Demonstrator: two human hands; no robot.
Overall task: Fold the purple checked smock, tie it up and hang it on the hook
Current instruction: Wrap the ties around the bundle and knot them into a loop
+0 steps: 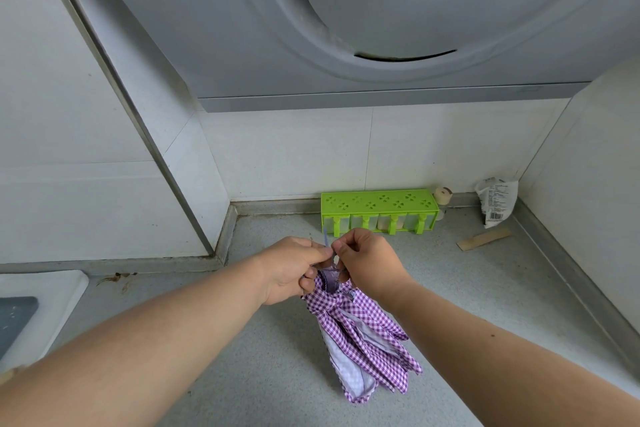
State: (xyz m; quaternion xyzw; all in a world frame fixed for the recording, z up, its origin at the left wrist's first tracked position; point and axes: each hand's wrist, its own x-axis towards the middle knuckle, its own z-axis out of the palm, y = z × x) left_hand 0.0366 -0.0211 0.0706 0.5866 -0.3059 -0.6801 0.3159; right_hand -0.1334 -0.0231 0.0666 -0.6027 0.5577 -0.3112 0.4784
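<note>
My left hand (292, 269) and my right hand (369, 262) meet in front of me, knuckles up, fingers curled. Each pinches a thin lilac tie string (327, 246) between thumb and fingertips, and the two thumbs almost touch. The lower fingers of my left hand also curl round the gathered top of the purple checked smock (360, 340).

The smock is folded into a long narrow bundle. It hangs down from my hands toward me, its white lining showing at the lower end, above the speckled grey table (433, 288). Whether its bottom edge touches the table I cannot tell.

Beyond my hands, against the tiled wall, stands a bright green seasoning box (377, 208) with small clear drawers. Just to its right is a small bottle with a pale cap (443, 199). Further right, in the corner, a crumpled white packet (497, 201) leans on the wall, and a flat wooden stick (483, 239) lies on the table near it. A large grey range hood (346, 28) fills the view overhead. At the far left is the white edge of a stove (45, 298).

Both forearms are bare and reach forward from the lower corners, converging at the smock.
</note>
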